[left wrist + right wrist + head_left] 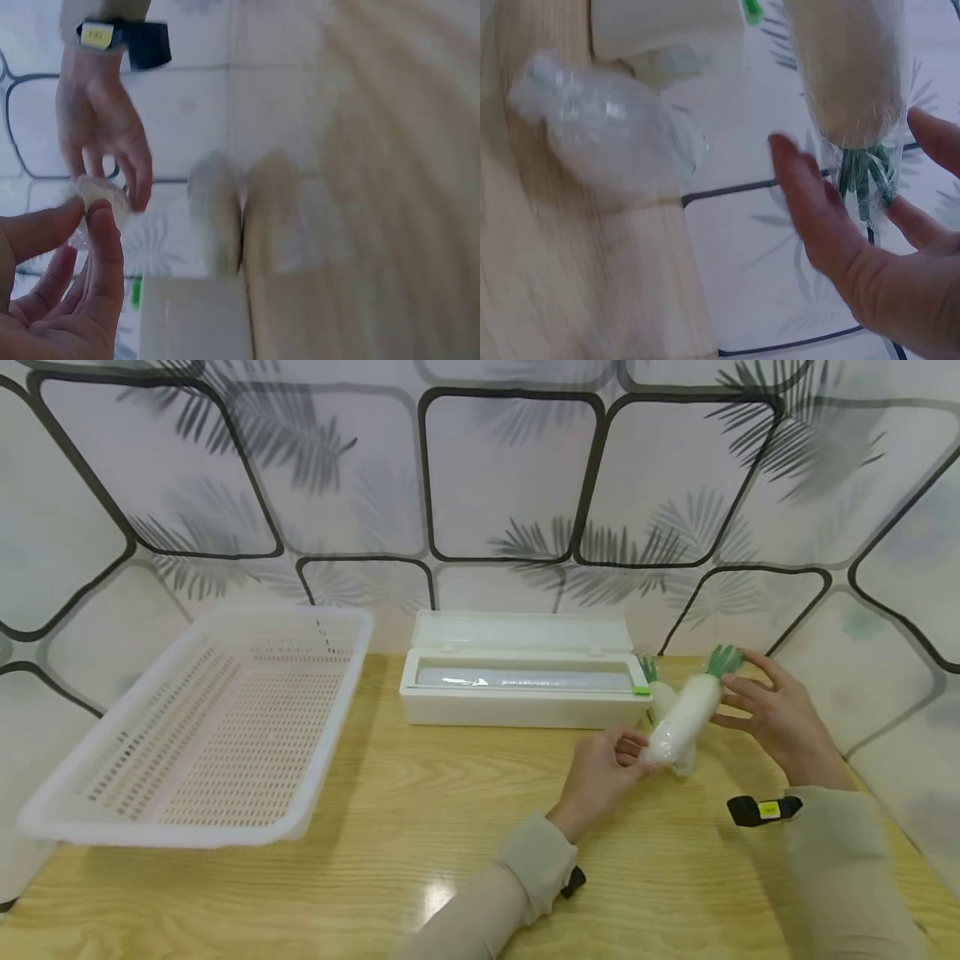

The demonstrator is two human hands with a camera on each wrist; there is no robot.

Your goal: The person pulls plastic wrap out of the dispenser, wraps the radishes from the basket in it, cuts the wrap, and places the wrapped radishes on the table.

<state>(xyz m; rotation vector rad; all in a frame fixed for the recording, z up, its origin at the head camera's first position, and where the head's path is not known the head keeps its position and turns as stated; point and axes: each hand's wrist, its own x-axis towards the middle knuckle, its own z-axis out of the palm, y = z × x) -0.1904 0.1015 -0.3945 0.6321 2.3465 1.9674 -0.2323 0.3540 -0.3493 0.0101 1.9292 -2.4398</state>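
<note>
A white radish [686, 718] with green leaf stubs, wrapped in clear film, is held up at a slant beside the white box. My left hand [603, 777] pinches the twisted film at its lower end; the left wrist view shows thumb and fingertips on that film end [97, 196]. Around the leafy end is my right hand [780, 722], its fingers spread and fairly straight, with fingertips at the green stubs [866, 176]. Behind the held radish, a second wrapped radish [607, 127] lies on the table, partly hidden in the head view.
A white cling film box [517, 710] stands at the back with its lid [525, 631] raised, a film roll [525, 679] inside and a green slider [641, 691] at its right end. On the left is a white perforated basket [307, 793]. A patterned backdrop [510, 477] rises behind the wooden table [360, 877].
</note>
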